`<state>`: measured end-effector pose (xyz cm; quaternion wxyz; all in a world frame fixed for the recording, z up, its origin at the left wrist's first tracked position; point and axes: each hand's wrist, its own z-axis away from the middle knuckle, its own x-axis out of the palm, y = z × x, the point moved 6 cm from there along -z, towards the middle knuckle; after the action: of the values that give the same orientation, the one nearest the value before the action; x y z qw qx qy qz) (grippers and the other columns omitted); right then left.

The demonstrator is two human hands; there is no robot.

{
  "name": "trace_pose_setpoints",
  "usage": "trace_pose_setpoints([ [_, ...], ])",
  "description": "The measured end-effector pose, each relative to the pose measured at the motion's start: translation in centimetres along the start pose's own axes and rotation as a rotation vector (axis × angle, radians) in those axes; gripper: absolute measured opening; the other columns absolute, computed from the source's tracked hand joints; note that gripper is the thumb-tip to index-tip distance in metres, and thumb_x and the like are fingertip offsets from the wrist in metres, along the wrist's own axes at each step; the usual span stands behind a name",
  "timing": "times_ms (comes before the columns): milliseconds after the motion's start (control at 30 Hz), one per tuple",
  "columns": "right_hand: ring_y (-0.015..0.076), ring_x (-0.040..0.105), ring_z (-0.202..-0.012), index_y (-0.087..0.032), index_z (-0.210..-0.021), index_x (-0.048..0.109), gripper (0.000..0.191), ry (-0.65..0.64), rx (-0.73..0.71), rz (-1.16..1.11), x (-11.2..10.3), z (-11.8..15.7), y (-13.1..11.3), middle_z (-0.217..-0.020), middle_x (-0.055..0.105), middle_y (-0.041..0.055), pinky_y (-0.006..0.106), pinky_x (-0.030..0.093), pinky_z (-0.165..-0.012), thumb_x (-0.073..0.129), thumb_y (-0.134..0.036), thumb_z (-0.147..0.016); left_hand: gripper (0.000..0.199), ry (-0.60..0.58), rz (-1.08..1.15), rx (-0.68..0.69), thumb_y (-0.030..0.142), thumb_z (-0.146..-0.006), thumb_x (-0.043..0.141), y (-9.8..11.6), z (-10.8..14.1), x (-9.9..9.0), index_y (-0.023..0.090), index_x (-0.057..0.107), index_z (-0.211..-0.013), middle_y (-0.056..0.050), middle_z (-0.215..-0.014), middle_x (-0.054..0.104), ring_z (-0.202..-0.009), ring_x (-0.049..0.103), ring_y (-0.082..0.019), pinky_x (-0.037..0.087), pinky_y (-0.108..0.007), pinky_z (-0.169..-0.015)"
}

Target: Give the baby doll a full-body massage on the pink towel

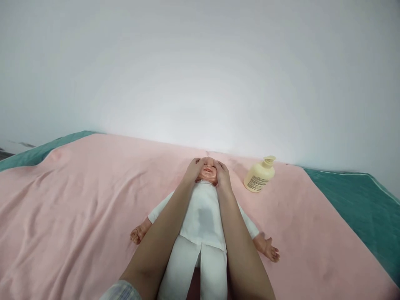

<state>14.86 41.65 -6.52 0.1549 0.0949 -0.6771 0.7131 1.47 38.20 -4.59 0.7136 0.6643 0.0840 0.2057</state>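
Observation:
A baby doll (pixel 204 212) with a white cloth body lies on its back, its head at the far end and its arms spread to both sides. My left hand (pixel 194 168) rests against the left side of the doll's head, and my right hand (pixel 222 173) lies against the right side. Both hands cup the head, fingers toward its forehead, leaving the mouth and nose visible between them. My forearms pass over the doll's arms. To the right of the head stands a pale yellow pump bottle (pixel 259 176) with a printed label.
A pink blanket (pixel 93 187) lies beneath the doll and the bottle. Green cloth (pixel 356 196) shows beyond it at the right and at the far left. A plain pale wall (pixel 200 75) rises behind.

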Motion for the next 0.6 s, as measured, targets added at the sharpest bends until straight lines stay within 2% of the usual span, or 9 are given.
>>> trace_pose_setpoints([
  [100,0.0196,0.067,-0.083,-0.021,-0.094,0.063,0.032,0.023,0.000,-0.025,-0.5,-0.1,0.7,-0.087,0.070,-0.0001,0.029,0.056,-0.070,0.072,-0.033,-0.065,0.039,0.000,-0.002,-0.028,0.033,-0.073,0.073,-0.6,0.1,-0.1,0.016,0.060,-0.105,-0.013,-0.106,0.068,-0.089,0.067,-0.023,0.051,-0.029,-0.074],
  [200,0.0196,0.066,-0.084,-0.022,-0.096,0.062,0.037,0.027,0.003,-0.044,-0.9,-0.3,1.2,-0.090,0.069,0.0003,0.029,0.056,-0.070,0.074,-0.030,-0.062,0.041,0.006,-0.002,-0.043,0.031,-0.071,0.074,-1.0,-0.1,-0.1,0.015,0.058,-0.106,-0.014,-0.108,0.066,-0.090,0.066,-0.023,0.051,-0.030,-0.074],
  [467,0.0205,0.067,-0.082,-0.022,-0.094,0.063,0.035,0.028,-0.002,-0.061,-1.1,-0.8,1.7,-0.089,0.069,0.0012,0.033,0.057,-0.070,0.072,-0.031,-0.061,0.019,0.014,0.060,-0.034,0.029,-0.078,0.063,-1.4,-0.5,-0.2,0.018,0.062,-0.094,-0.010,-0.101,0.068,-0.093,0.065,-0.022,0.050,-0.031,-0.080],
  [600,0.0208,0.067,-0.083,-0.022,-0.091,0.065,0.029,0.019,-0.013,-0.072,-1.1,-1.1,1.7,-0.090,0.070,0.0014,0.035,0.057,-0.073,0.068,-0.031,-0.063,0.018,0.015,0.102,-0.029,0.026,-0.081,0.057,-1.7,-0.6,-0.3,0.018,0.063,-0.095,-0.008,-0.100,0.069,-0.092,0.065,-0.023,0.050,-0.033,-0.080],
])
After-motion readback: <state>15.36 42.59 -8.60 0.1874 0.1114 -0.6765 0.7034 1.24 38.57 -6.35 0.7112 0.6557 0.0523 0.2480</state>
